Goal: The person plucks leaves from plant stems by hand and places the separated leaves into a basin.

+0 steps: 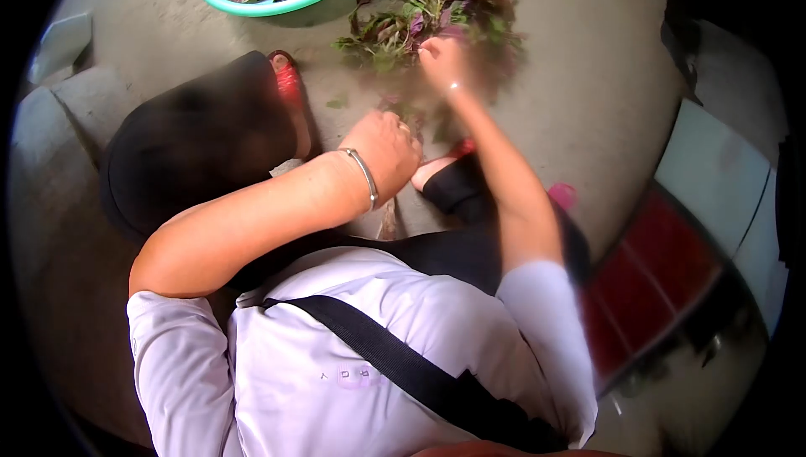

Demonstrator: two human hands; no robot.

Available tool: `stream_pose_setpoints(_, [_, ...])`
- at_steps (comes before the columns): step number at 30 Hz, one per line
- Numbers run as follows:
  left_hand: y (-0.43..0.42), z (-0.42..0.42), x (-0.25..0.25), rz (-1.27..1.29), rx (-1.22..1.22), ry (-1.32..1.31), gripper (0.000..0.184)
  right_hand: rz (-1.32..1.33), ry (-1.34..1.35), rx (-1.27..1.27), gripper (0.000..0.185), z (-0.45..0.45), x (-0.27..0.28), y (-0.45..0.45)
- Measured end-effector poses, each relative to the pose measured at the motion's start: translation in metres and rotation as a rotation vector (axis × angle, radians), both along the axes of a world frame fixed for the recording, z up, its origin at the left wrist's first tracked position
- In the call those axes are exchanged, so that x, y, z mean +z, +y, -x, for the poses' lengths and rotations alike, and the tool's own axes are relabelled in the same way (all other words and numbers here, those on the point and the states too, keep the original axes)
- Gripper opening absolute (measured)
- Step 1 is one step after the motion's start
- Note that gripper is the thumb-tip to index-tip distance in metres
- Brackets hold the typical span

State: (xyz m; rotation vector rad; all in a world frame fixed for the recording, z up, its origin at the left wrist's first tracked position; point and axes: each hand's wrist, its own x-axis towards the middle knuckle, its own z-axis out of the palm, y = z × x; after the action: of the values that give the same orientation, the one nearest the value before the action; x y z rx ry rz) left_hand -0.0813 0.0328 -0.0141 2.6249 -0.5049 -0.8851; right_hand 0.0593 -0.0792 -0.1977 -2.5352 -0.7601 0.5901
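A pile of leafy greens with green and purple leaves (pixel 437 8) lies on the concrete floor at the top centre. At the near edge of that pile is my right hand (pixel 445 64), its fingers drawn together; whatever they pinch is too small to make out. My left hand (pixel 384 151), with a metal bangle at the wrist, is closed between my feet, below the pile. Some stems and leaves show just beyond its knuckles, but its fingertips are hidden from view. A turquoise basin (pixel 281 9) at the top left holds more purple-green leaves.
My feet in red sandals (pixel 288 79) rest on the floor (pixel 579 79) on either side of my left hand. A red and white panelled object (pixel 646 272) stands at the right. Pale slabs (pixel 63 46) lie at the far left. A small pink item (pixel 562 196) is right of my right forearm.
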Motion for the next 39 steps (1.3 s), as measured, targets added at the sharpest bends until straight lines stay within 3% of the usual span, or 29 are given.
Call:
stream_pose_setpoints(1, [0.002, -0.003, 0.002, -0.001, 0.036, 0.027, 0.023, -0.098, 0.000, 0.025, 0.013, -0.004, 0.005, -0.008])
stream_pose_setpoints(5, [0.019, -0.015, 0.000, 0.048, 0.372, -0.057, 0.014, -0.255, 0.495, -0.170, 0.010, -0.018, 0.066, -0.030])
stream_pose_setpoints(8, [0.034, -0.026, -0.012, 0.204, 0.719, -0.327, 0.009, -0.522, 0.630, -0.273, 0.007, -0.019, 0.108, -0.047])
stream_pose_setpoints(10, [0.041, -0.032, -0.014, 0.351, 0.824, -0.407, 0.012, -0.608, 0.626, -0.236, 0.005, -0.013, 0.147, -0.055])
stream_pose_setpoints(12, [0.038, -0.040, -0.014, 0.455, 0.880, -0.258, 0.014, -0.703, 0.606, -0.209, 0.006, -0.005, 0.178, -0.062])
stream_pose_setpoints(15, [0.023, -0.042, -0.011, 0.896, 0.993, 0.259, 0.017, -0.752, 0.544, -0.217, 0.007, 0.014, 0.222, -0.068])
stream_pose_setpoints(16, [0.020, -0.045, -0.006, 0.895, 0.913, 0.397, 0.023, -0.759, 0.496, -0.209, 0.007, 0.020, 0.229, -0.070])
stream_pose_setpoints(20, [0.003, -0.038, 0.027, 1.038, 0.972, 0.517, 0.038, -0.912, 0.460, -0.298, 0.007, 0.039, 0.242, -0.074])
stream_pose_setpoints(21, [-0.001, -0.040, 0.024, 0.952, 1.038, 0.555, 0.041, -0.914, 0.390, -0.294, 0.007, 0.040, 0.243, -0.075])
stream_pose_setpoints(24, [-0.002, -0.036, 0.030, 1.070, 1.263, 0.614, 0.048, -0.993, 0.335, -0.380, 0.007, 0.041, 0.235, -0.078])
stream_pose_setpoints(27, [-0.009, -0.034, 0.021, 1.144, 1.453, 0.659, 0.046, -1.039, 0.271, -0.416, 0.023, 0.038, 0.221, -0.081])
stream_pose_setpoints(30, [-0.016, -0.034, 0.022, 1.287, 1.261, 0.705, 0.042, -1.101, 0.325, -0.466, 0.023, 0.037, 0.210, -0.078])
stream_pose_setpoints(34, [-0.023, -0.044, 0.019, 1.374, 1.053, 0.614, 0.024, -1.003, 0.225, -0.414, 0.009, 0.042, 0.218, -0.070])
stream_pose_setpoints(39, [-0.028, -0.052, -0.004, 1.426, 1.131, 0.565, 0.012, -0.995, 0.220, -0.338, 0.010, 0.045, 0.226, -0.069])
